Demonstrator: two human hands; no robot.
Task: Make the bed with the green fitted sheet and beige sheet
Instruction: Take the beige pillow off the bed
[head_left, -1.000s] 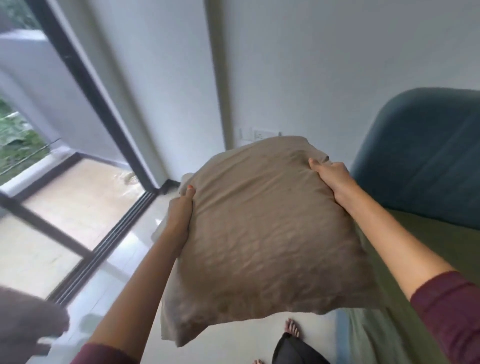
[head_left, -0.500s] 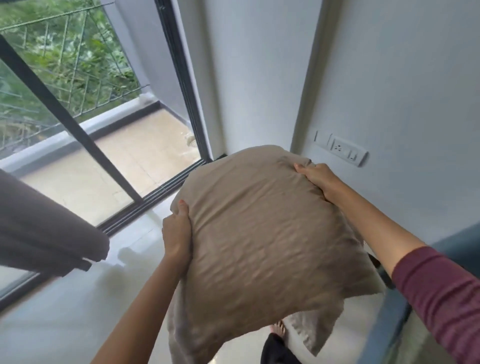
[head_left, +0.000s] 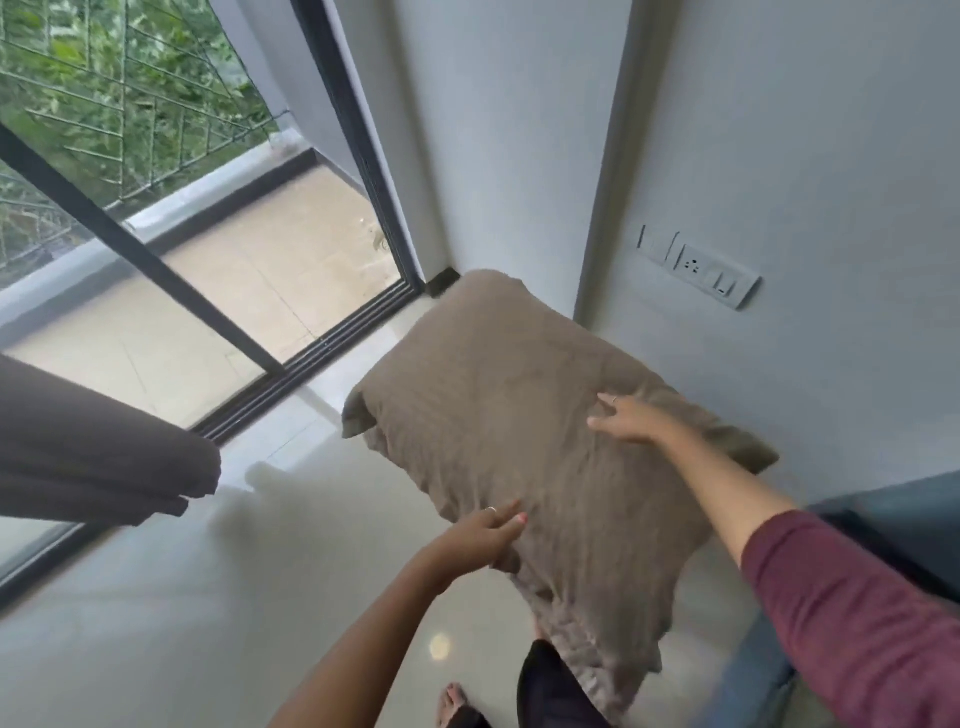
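1. Head view: pale glossy floor (head_left: 156, 597) meets a grey wall (head_left: 779, 130); a white switch and socket plate (head_left: 698, 269) sits on the wall at right.
2. Sliding glass door (head_left: 218, 291) with a dark frame at left, opening onto a tiled balcony with a metal railing and green foliage beyond.
3. Dark brown curtain (head_left: 93, 447) hangs in at the left edge, its lower end off the floor.
4. Beige pillow (head_left: 519, 415) is in mid-air over the floor, near the wall corner, tilted with its far end higher. Loose case fabric trails from its near lower end.
5. Left hand (head_left: 483, 535) touches the pillow's near left edge, fingers extended along the fabric, a ring visible; whether any fingers curl under the edge, I cannot tell.
6. Right hand (head_left: 631, 421) lies flat on the pillow's top right area, fingers spread and relaxed, not gripping. Maroon sleeve (head_left: 852, 618) on that arm.
7. Blue-grey padded edge (head_left: 893, 525) shows at far right; green fitted sheet not identifiable.
8. Bare foot (head_left: 454, 701) on the floor at bottom centre.
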